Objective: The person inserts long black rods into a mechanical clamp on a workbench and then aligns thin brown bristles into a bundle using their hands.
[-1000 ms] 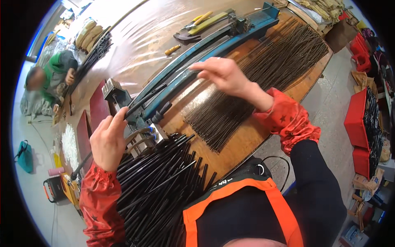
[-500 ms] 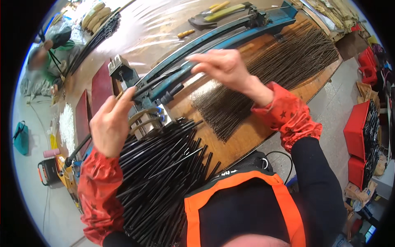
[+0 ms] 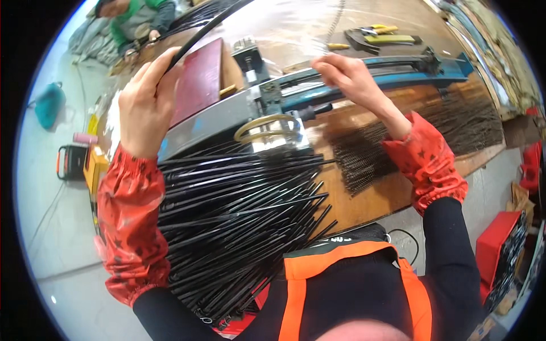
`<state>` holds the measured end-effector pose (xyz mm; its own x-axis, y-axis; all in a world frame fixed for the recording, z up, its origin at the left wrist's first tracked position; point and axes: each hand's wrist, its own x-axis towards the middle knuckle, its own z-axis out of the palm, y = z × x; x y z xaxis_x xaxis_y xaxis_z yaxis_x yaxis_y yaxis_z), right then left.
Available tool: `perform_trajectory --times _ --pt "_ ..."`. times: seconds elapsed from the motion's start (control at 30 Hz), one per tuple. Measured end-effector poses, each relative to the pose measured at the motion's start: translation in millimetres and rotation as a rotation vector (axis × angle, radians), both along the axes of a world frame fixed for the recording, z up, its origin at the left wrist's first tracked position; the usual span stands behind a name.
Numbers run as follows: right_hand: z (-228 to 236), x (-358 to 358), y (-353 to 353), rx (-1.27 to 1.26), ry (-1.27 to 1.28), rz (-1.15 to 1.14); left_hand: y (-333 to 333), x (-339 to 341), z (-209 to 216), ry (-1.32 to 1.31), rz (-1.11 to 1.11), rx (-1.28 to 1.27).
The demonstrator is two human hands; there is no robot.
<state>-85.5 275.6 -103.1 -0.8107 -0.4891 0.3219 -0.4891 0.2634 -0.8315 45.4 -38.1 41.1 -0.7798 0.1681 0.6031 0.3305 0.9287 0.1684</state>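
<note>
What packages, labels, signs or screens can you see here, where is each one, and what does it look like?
Red crates: stacked at the right edge on the floor, boxy, dark contents.
Cardboard box: right of the wooden bench, brown, partly hidden.
Orange and black box-shaped device: on the floor at the left; whether it has a screen cannot be told.
No signs or readable labels show.

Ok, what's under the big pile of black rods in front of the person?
The black rods fan out over the wooden bench, bare only to their right. Their far ends reach the grey machine with the brass ring. Whatever lies beneath the heap itself is covered.
</note>
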Motion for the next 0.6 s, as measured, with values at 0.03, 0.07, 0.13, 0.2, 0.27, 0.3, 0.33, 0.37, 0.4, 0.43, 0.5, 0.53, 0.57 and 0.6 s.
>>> perform_trajectory --times 0.03,0.07,0.13,0.2,0.27,0.3,0.33,0.37,0.4,0.43,0.5,0.53,0.57,0.6 --pt "10 -3 -26 -0.017 -0.006 0.056 -4 0 0 0.027 -0.002 0.005" --pt "9 -10 -53 -0.176 0.046 0.217 -10 4 1 0.056 0.002 0.007" --pt "18 -13 -103 -0.140 0.278 0.273 -27 19 3 0.084 0.047 -0.039" --pt "26 -9 -123 -0.081 0.304 0.318 -48 40 4 0.088 0.105 -0.126" --pt "20 -15 -125 -0.051 0.402 0.308 -67 55 -8 0.036 0.155 -0.072" --pt "17 -15 -129 -0.029 0.475 0.290 -74 67 -12 -0.017 0.215 -0.061" --pt "14 -16 -133 -0.006 0.549 0.270 -81 75 -18 -0.069 0.271 -0.050" --pt "12 -18 -135 -0.025 0.491 0.309 -92 78 -27 0.005 0.213 -0.093" --pt "14 -16 -139 -0.009 0.426 0.338 -92 80 -31 -0.003 0.223 -0.083" --pt "15 -14 -145 0.007 0.360 0.365 -91 81 -35 -0.011 0.231 -0.073" --pt "22 -11 -161 0.233 0.352 0.408 -85 81 -37 -0.040 0.247 -0.053" --pt "34 -3 -164 0.450 0.416 0.495 -83 79 -37 -0.038 0.238 -0.043" --pt "23 -2 -173 0.526 0.523 0.466 -82 75 -37 -0.035 0.229 -0.033" --pt "18 3 -181 0.594 0.628 0.442 -82 74 -36 -0.036 0.226 -0.029"
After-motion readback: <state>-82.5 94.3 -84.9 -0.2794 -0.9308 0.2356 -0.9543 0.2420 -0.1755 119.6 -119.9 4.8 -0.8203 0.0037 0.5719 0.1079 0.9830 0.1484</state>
